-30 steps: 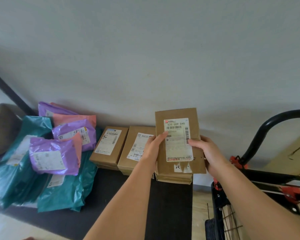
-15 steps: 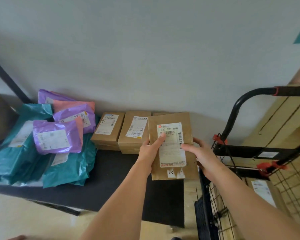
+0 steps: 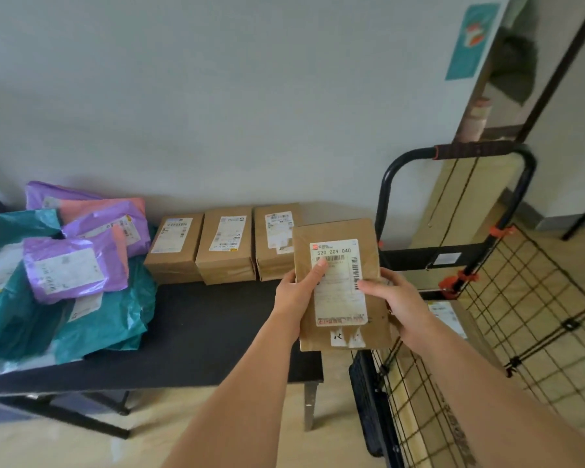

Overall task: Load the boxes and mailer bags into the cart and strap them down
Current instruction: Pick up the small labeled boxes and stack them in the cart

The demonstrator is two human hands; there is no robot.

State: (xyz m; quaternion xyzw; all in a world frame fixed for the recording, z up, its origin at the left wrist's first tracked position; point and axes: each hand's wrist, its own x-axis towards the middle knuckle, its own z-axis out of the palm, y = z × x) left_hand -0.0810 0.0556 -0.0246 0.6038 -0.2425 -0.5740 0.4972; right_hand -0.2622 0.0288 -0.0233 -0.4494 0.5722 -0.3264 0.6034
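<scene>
I have the flat brown cardboard box with the white shipping label (image 3: 341,298) held up in both grips, off the black surface (image 3: 200,332) and just beside the near wall of the black wire-mesh cart (image 3: 537,315). My left grip (image 3: 296,292) curls round the box's left edge with the thumb laid across the label. My right grip (image 3: 399,302) clasps the right edge, thumb in front. Both are closed firmly on the box.

By my judgement the step in hand is carrying this box over the cart's side and setting it down inside. 1 brown labelled box (image 3: 453,319) already lies in the cart (I see only part of it past my right wrist). I would raise mine clear of the wire rim, then lower it flat and label up, snug against that box, so the load stays level for the straps. I would keep both grips on until it rests, then slide my fingers out sideways. The orange clips (image 3: 453,282) on the frame could catch a corner.

The 3 brown cardboard boxes (image 3: 225,244) in a row at the back of the surface should go in next. The heap of teal, purple and pink mailer bags (image 3: 75,265) is best laid on top last.
</scene>
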